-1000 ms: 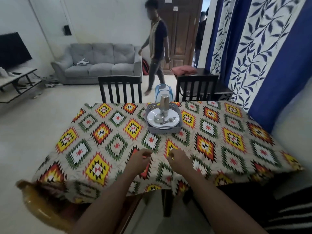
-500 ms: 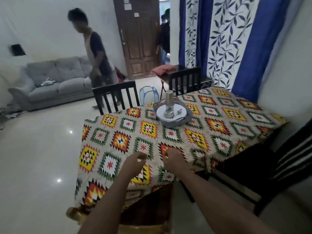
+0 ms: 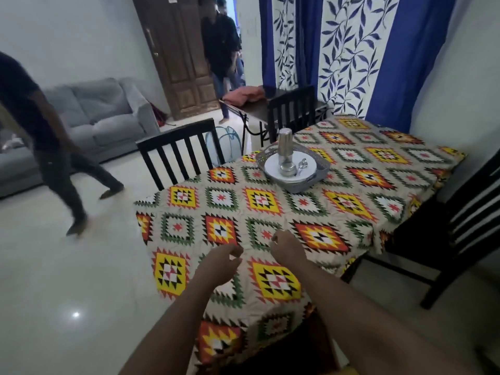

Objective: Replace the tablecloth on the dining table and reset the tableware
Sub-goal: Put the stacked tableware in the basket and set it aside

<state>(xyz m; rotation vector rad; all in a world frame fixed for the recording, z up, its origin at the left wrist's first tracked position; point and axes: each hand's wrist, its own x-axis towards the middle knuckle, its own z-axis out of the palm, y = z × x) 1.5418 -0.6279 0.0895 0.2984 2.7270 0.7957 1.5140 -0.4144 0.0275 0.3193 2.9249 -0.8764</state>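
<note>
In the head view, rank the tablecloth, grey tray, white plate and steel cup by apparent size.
1. tablecloth, far the largest
2. grey tray
3. white plate, lying inside the tray
4. steel cup, standing on the plate
All stand together, so nearness barely affects the order.

One patterned tablecloth [image 3: 297, 207] covers the tabletop. On it sits one grey basket [image 3: 319, 169] holding one white plate [image 3: 309, 166], one steel tumbler [image 3: 285, 143] and what looks like one spoon [image 3: 302, 165]. Three dark chairs [image 3: 178, 155] [image 3: 290, 109] [image 3: 460, 220] stand around. Two hands [image 3: 221, 259] [image 3: 288, 246] hover. Two other people [image 3: 40, 125] [image 3: 220, 47] are in the room, plus one sofa [image 3: 102, 115].
</note>
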